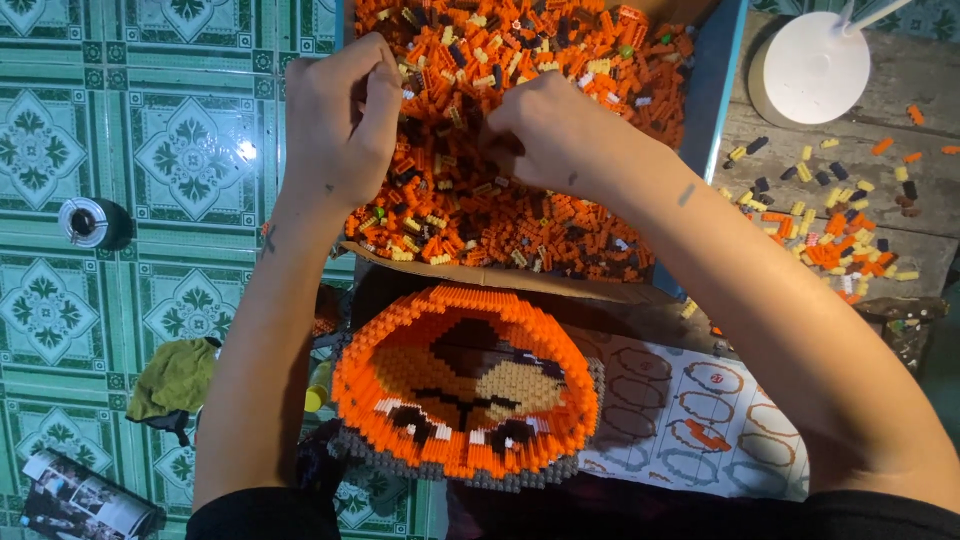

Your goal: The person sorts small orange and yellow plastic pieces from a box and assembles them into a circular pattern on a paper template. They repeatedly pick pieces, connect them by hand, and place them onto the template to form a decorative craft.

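Head view: left hand (340,120), right hand (555,135) pinch-closed in orange plastic brick pile (470,215), contents hidden. Forearm could clip half-built orange brick dome (465,395) below grip.

Heap of tiny orange, yellow and dark bricks (520,215), loose, filling an open cardboard box (470,272)

Open floor tiles (120,150) at left; box wall (712,90) and, seemingly, lamp base (810,68) crowding the right
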